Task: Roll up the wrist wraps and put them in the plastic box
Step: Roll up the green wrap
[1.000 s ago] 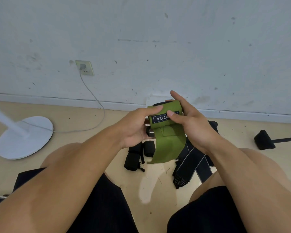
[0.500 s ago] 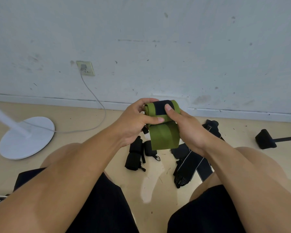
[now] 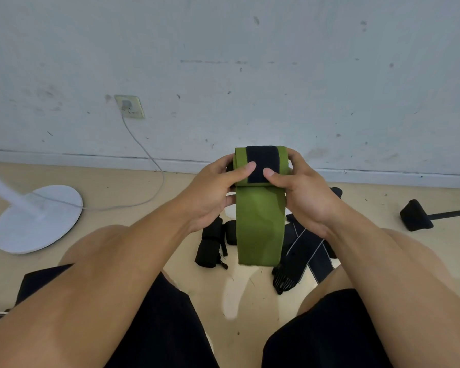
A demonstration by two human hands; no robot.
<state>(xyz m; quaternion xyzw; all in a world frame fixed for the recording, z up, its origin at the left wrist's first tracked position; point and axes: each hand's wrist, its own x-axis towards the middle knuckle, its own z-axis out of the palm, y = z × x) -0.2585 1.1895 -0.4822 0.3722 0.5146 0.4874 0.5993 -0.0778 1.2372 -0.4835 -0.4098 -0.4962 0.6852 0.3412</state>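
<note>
A green wrist wrap (image 3: pixel 259 224) with a black hook patch is held in the air above the floor, its upper end partly rolled and its tail hanging down. My left hand (image 3: pixel 210 192) grips the roll's left end, thumb on top. My right hand (image 3: pixel 307 192) grips the right end, thumb pressed on the black patch. Below lie two rolled black wraps (image 3: pixel 213 243) and loose black wraps with white stripes (image 3: pixel 303 256). Behind the green roll only a pale scrap shows; I cannot tell whether it is the plastic box.
A white fan base (image 3: pixel 37 219) with its pole stands on the floor at left, its cable running to a wall socket (image 3: pixel 129 106). A black foot on a rod (image 3: pixel 416 215) lies at right. My knees frame the floor below.
The roll has turned further, so the black patch now faces up and the label is hidden. Both hands rose slightly and the hanging tail swung straight.
</note>
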